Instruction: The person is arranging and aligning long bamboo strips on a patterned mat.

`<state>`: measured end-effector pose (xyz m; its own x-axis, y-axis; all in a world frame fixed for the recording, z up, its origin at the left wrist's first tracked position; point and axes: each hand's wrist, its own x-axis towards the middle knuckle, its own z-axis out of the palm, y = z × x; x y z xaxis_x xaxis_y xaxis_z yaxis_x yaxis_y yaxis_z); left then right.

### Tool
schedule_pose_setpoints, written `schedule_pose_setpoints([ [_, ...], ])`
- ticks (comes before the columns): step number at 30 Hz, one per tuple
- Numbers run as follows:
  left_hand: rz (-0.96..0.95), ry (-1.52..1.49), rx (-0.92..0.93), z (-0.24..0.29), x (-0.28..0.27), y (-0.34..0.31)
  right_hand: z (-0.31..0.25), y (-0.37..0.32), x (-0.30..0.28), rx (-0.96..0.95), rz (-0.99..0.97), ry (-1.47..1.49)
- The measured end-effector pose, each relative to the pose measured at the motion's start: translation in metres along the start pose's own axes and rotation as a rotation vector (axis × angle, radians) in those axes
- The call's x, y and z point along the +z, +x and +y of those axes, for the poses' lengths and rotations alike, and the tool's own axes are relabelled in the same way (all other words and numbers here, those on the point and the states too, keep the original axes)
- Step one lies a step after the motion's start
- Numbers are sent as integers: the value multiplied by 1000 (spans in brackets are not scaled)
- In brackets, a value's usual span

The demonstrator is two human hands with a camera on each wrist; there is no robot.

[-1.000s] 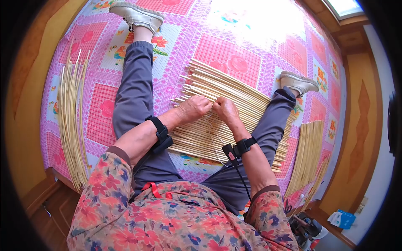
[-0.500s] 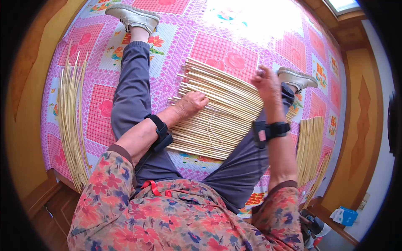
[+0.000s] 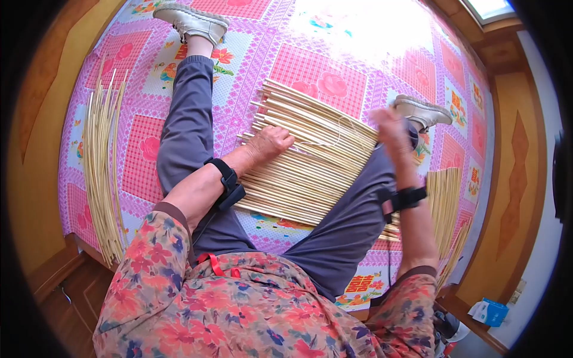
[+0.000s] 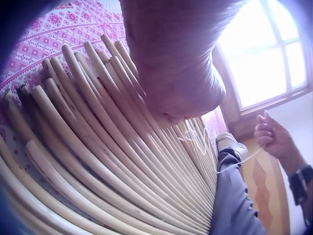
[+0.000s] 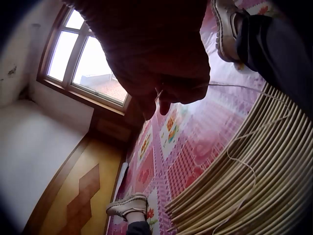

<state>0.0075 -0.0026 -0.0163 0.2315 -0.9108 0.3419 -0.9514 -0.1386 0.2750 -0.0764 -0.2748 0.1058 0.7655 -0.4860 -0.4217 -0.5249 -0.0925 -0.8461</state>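
Note:
A row of pale, straight stalks [image 3: 310,185], laid side by side like a mat, lies between the person's legs. The left hand [image 3: 271,141] grips the stalks near their left ends, fingers curled down and mostly hidden under the hand in the left wrist view. Raised off to the right, near the right shoe, is the right hand [image 3: 393,128], blurred in the head view. Its curled fingers pinch a thin white string [image 4: 239,165]. From that hand the string trails back loosely across the stalks toward the left hand.
A loose bundle of long stalks [image 3: 102,179] lies on the left side of the flower-patterned cover [image 3: 143,152]. Another bundle [image 3: 443,209] lies at the right, beyond the right leg [image 3: 352,209]. A blue packet [image 3: 494,312] sits at the lower right.
The right hand has moved from beside the left hand out to the right, drawing the string across the stalks. The left hand has stayed on the stalks.

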Motion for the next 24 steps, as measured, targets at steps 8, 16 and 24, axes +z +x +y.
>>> schedule_pose_setpoints([
  [8, -30, 41, -10, 2, 0, 0, 70, -10, 111, -512, -175, -688],
  [16, -29, 49, -18, 2, 1, -3, 79, -10, 121, -678, -156, -932],
  [24, -56, 19, -10, 1, 0, -6, 73, 13, 116, -511, 365, -543],
])
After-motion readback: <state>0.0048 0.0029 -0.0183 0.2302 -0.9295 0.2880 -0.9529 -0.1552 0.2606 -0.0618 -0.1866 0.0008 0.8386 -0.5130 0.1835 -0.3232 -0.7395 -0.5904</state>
